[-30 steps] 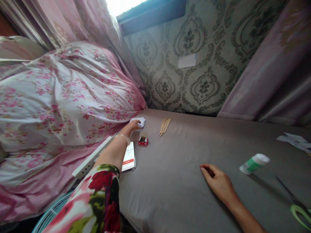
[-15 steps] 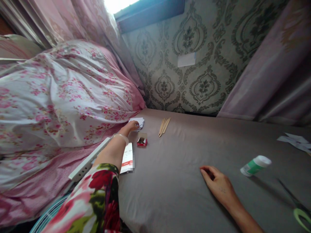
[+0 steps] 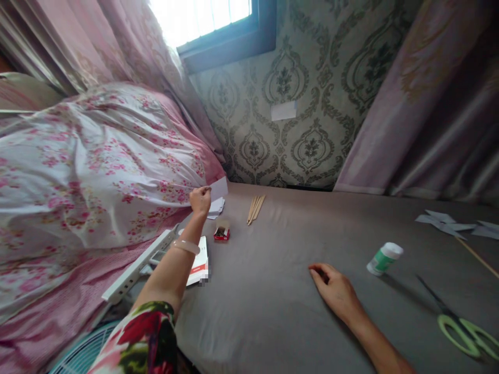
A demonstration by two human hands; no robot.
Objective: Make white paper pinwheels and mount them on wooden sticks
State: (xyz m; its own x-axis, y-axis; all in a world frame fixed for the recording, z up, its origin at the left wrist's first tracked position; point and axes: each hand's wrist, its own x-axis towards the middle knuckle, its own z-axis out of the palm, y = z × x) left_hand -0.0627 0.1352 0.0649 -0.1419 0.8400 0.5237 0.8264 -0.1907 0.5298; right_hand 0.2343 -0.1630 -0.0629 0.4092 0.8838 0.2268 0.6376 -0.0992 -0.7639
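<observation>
My left hand (image 3: 200, 200) is closed on a white sheet of paper (image 3: 219, 190), pinched at one edge and lifted just above a stack of white paper (image 3: 215, 209). Close to that arm lie a small open red box (image 3: 221, 234) with small dark pieces inside and a phone (image 3: 199, 262), partly covered by my forearm. Resting on the grey sheet, my right hand (image 3: 336, 292) has its thumb and fingertips together, with nothing visible in them. Beyond it lies a white and green bottle or tube (image 3: 385, 258), its white cap pointing away.
Several wooden sticks (image 3: 256, 209) lie past the red box. Green-handled scissors (image 3: 454, 319) and a folded paper pinwheel (image 3: 444, 222) are at the right. A white power strip (image 3: 136, 270) runs along the left edge, above a blue fan grille (image 3: 83, 353).
My left hand has risen from the stack with one sheet in it. My right hand keeps its place on the bed. The view has shifted up and to the right.
</observation>
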